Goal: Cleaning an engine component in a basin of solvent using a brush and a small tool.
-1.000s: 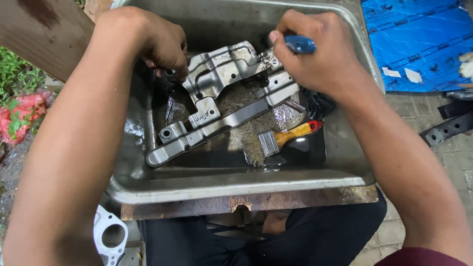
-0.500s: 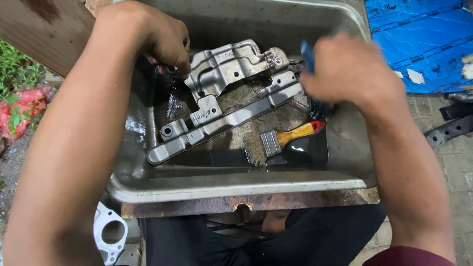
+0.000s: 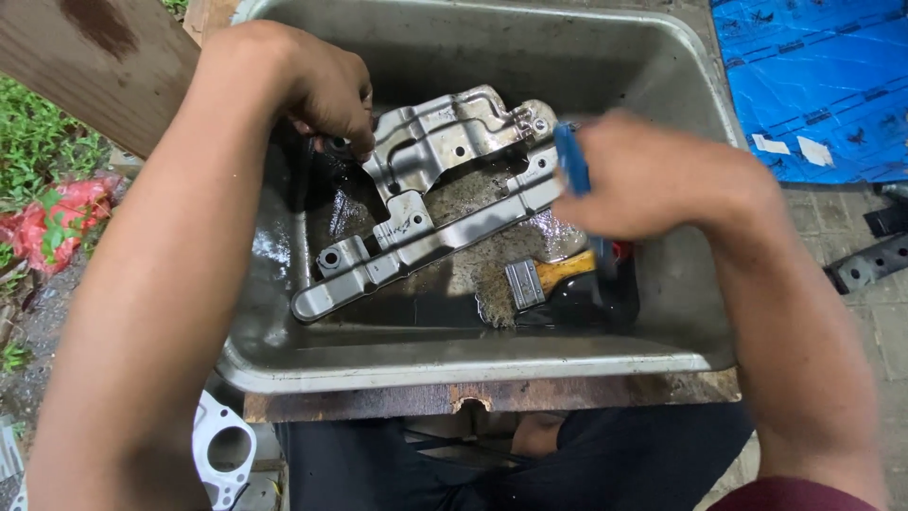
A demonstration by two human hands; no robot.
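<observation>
Presently in steel tray [image 3: 284, 284]: stamped metal bracket [image 3: 426, 203], likely stiff, heavy, oil-slick; left hand [image 3: 326, 90] fingers pinching bracket's upper-left edge, right hand [image 3: 653, 175] closed around blue-handled tool [image 3: 570, 161], paintbrush [image 3: 539, 274] below bracket.

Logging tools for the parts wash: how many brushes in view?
2. A paintbrush with a yellow and red handle lies in the tray, near the right hand. A blue-handled brush is gripped in that hand; its bristles are hidden.

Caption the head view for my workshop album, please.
Left hand steadies a metal bracket in an oily tray; right hand grips a blue tool above a paintbrush.
</observation>
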